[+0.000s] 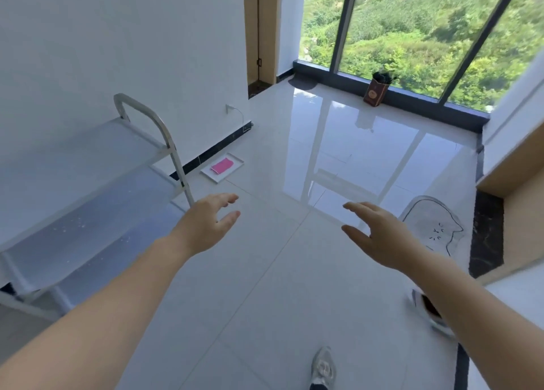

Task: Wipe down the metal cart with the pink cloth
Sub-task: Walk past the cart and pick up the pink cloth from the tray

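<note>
Beside the wall, metal cart (88, 183) — 2 shelves visible, left end cut off; pink cloth (222, 166) in white tray (232, 170) on floor; left hand (206, 227) and right hand (379, 236) — both released, holding nothing.

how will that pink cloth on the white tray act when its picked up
The folded pink cloth will probably go limp and unfold, since it lies soft and flat. It looks light for its size. The shallow white tray may slide on the glossy floor if dragged.
</note>
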`<action>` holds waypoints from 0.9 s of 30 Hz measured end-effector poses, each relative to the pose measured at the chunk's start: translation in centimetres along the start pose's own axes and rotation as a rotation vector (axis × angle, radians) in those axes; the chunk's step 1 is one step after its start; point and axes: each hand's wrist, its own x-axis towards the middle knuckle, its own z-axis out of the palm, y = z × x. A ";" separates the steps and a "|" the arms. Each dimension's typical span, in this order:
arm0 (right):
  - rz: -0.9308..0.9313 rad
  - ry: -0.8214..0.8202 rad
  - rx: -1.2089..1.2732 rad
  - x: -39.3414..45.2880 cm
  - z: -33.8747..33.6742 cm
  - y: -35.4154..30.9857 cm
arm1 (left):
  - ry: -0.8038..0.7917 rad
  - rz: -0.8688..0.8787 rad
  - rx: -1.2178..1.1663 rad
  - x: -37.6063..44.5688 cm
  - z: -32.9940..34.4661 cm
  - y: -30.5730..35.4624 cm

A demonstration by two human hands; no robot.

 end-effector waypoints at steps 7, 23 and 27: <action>-0.114 -0.126 -0.001 15.2 -3.7 9.5 | 0.056 -0.160 -0.011 12.2 3.4 2.9; -0.431 -0.229 -0.081 54.2 -1.1 11.5 | 0.240 -0.416 -0.097 40.6 4.3 -7.4; -0.460 -0.258 -0.096 63.5 -1.5 12.0 | 0.218 -0.454 -0.063 49.1 2.9 -10.0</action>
